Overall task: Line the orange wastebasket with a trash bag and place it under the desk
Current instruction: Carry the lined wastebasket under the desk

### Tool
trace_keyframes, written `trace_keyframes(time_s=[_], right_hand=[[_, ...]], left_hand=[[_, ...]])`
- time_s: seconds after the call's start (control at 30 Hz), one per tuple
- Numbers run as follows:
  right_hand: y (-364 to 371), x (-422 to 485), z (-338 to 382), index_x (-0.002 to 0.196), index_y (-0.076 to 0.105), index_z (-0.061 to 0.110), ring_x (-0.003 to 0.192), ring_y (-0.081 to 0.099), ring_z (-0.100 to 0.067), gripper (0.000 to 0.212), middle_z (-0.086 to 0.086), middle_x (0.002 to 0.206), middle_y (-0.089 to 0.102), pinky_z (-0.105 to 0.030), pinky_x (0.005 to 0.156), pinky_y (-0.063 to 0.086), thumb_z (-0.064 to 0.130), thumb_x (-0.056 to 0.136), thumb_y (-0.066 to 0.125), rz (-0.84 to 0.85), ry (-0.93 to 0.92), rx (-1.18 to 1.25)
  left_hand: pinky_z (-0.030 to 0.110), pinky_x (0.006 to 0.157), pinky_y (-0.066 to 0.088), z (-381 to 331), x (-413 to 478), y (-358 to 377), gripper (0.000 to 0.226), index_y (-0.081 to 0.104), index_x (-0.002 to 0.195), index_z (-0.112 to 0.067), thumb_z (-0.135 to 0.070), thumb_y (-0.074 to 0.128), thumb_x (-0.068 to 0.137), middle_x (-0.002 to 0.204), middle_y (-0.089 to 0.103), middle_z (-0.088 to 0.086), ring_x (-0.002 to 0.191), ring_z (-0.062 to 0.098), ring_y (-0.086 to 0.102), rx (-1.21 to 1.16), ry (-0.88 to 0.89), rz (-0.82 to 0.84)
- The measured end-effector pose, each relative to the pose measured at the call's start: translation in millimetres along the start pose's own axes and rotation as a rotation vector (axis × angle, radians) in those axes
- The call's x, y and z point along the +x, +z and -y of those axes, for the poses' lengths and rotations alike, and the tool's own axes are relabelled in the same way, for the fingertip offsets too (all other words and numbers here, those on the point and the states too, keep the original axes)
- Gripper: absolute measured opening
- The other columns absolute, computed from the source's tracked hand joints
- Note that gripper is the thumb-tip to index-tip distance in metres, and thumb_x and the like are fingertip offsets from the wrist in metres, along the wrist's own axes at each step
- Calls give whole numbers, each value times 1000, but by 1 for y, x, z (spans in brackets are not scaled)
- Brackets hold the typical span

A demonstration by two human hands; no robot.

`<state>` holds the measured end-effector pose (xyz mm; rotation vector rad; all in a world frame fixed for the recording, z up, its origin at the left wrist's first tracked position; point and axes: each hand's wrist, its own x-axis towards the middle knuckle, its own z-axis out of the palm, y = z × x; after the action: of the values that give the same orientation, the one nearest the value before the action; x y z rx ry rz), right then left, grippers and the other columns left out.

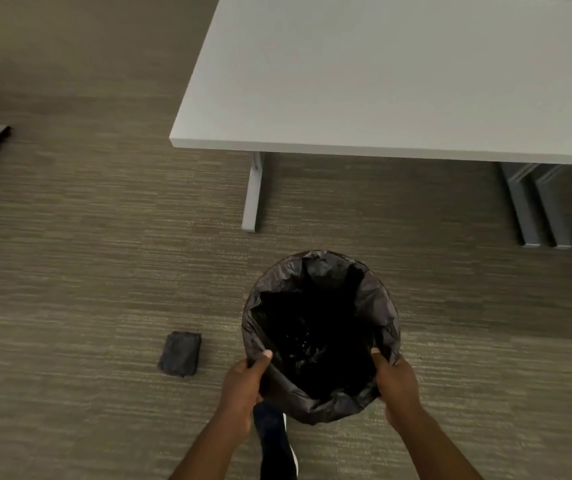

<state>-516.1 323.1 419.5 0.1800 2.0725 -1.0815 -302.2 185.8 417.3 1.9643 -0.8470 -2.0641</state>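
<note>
A black trash bag (pixel 315 271) is spread over the round wastebasket, covering its rim and sides, so none of the orange shows. It is in the lower middle of the head view, over the carpet in front of the desk. My left hand (pixel 244 386) grips the bag-covered rim on the near left, thumb inside. My right hand (pixel 395 386) grips the rim on the near right the same way. The white desk (pixel 381 81) stands beyond it at the upper right.
A folded dark pack of bags (pixel 180 354) lies on the carpet left of the wastebasket. A grey desk leg (pixel 254 192) stands ahead, with more grey legs (pixel 534 206) at the right. My dark shoe (pixel 274 441) is below the basket.
</note>
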Motion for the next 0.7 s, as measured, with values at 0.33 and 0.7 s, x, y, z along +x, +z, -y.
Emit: trace_keyframes(time_s=[0.33,0.7], right_hand=[[52,66,47,122,69,14,101,68,-33,35,-11,112,72,-53,94,57,38,97,62,-51,38,-41],[138,222,75,125,64,16,108,67,-35,43,-10,120,70,-53,98,55,44,93,63,-4,70,14]], left_hand=[[50,95,57,-55,98,28,20,67,107,-15,-4,69,90,109,73,12,102,33,70,141,11,-20],[43,92,56,-137,229,62,44,59,135,-6,-20,67,95,126,68,16,113,36,66,376,235,-83]])
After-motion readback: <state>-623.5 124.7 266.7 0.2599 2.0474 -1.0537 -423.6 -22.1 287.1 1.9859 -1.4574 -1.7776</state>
